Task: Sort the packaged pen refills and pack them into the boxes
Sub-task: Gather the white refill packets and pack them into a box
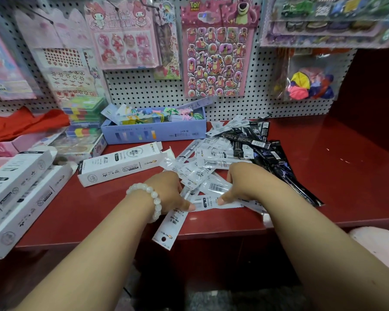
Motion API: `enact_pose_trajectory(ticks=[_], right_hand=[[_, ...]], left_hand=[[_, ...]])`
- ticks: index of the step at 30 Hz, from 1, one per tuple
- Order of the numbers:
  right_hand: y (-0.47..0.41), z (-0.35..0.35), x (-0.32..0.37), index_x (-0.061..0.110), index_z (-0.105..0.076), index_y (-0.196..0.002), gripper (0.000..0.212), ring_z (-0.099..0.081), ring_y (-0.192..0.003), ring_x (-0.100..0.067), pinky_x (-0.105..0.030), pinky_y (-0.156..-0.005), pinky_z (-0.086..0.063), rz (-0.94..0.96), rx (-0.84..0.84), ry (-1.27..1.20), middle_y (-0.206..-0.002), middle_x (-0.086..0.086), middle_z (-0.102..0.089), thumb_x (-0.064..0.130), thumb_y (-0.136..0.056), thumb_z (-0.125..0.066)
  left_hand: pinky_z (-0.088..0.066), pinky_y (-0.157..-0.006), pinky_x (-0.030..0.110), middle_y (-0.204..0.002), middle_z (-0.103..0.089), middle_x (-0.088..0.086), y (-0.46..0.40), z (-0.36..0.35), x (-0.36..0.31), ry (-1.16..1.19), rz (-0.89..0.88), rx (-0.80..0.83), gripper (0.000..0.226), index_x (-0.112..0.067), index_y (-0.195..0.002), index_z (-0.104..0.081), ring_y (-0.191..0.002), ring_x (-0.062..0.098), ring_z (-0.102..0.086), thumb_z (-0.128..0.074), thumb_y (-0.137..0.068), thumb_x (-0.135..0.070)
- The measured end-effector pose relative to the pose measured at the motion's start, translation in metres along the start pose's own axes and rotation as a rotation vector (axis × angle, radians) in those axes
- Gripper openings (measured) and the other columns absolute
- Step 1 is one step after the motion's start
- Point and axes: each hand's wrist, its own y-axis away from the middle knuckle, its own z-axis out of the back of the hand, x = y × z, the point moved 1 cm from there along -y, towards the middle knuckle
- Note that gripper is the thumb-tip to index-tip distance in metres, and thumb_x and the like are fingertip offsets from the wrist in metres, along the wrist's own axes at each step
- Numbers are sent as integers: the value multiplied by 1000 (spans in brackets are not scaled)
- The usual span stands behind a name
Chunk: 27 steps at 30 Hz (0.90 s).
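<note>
A heap of white refill packs [208, 158] and black refill packs [259, 142] lies on the red shelf [337, 176]. My left hand [170, 190], with a white bead bracelet at the wrist, and my right hand [238, 182] both rest on the near side of the heap. Their thumbs pinch one white pack [208, 202] lying crosswise. Another white pack [169, 227] sticks out over the shelf's front edge under my left hand. An open white box [119, 163] lies just left of the heap.
Two more white boxes [16, 194] lie at the left edge. A blue box [154, 126] of coloured items stands at the back, beside stacked colourful cases [84, 117]. Sticker sheets [216, 52] and toy packs hang on the pegboard behind.
</note>
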Motion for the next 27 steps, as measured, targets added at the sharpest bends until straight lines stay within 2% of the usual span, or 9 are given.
enact_pose_trajectory(ticks=[2, 5, 7, 11, 13, 16, 18, 22, 27], right_hand=[[-2, 1, 5, 12, -50, -78, 47, -50, -67, -22, -30, -55, -37, 36, 9, 13, -69, -2, -51, 50, -71, -75], [-1, 3, 10, 10, -51, -92, 46, -50, -81, -23, -30, -63, -39, 60, 44, 15, -84, -2, -53, 48, -76, -72], [-2, 3, 10, 13, -46, -88, 44, -49, -85, -22, -28, -62, -39, 60, 36, -27, -83, 2, -50, 47, -78, -71], [-7, 3, 8, 6, -54, -114, 64, -61, -99, -26, -35, -82, -52, 3, -10, -159, -109, -9, -63, 51, -72, -74], [-13, 1, 11, 5, -59, -106, 60, -63, -92, -27, -32, -73, -50, 7, 12, -232, -102, -11, -66, 51, -71, -75], [-17, -3, 18, 5, -59, -114, 60, -61, -87, -24, -30, -65, -45, 42, 32, -328, -106, -10, -65, 49, -75, -72], [-15, -3, 21, 6, -53, -125, 65, -55, -79, -20, -25, -56, -41, 65, 36, -379, -103, -4, -61, 48, -79, -69], [-15, -2, 26, 8, -50, -128, 68, -51, -63, -12, -24, -53, -37, 94, 59, -458, -74, 7, -45, 53, -80, -66], [-16, -6, 34, 15, -55, -123, 60, -55, -97, -18, -28, -69, -43, 128, 6, -656, -120, -1, -57, 48, -76, -73]], left_hand=[[-44, -57, 26, -74, -63, 4, 1, 0, 0, 9, 9, 31, 46, -6, -83, -62, -63, 17, -57, -74, -74, -50], [-42, -60, 27, -69, -58, 3, 3, 0, 2, 62, 9, 63, 43, -10, -74, -57, -61, 17, -53, -73, -75, -49], [-43, -60, 27, -66, -59, 3, 4, 4, 3, 134, 10, 54, 43, -9, -71, -58, -60, 16, -54, -72, -75, -50], [-55, -82, 45, -86, -72, 16, 1, 8, 14, 429, 9, 66, 61, 3, -88, -66, -78, 32, -67, -80, -61, -50], [-53, -87, 52, -92, -72, 20, 0, 6, 17, 608, 47, 80, 58, 3, -93, -65, -84, 34, -67, -83, -60, -41], [-58, -66, 36, -72, -72, 14, 0, 5, 18, 863, 100, 108, 19, 2, -92, -65, -66, 22, -68, -73, -81, -10], [-54, -49, 27, -63, -69, 14, 3, 9, 20, 1001, 128, 160, 22, 8, -103, -61, -52, 18, -66, -66, -84, -2], [-52, -44, 22, -62, -68, 13, 7, 19, 35, 1099, 97, 159, 25, 10, -111, -58, -49, 15, -65, -58, -87, 5], [-53, -43, 22, -72, -68, 12, 18, 27, 54, 1138, 50, 196, 20, -1, -99, -63, -52, 16, -65, -52, -88, 11]])
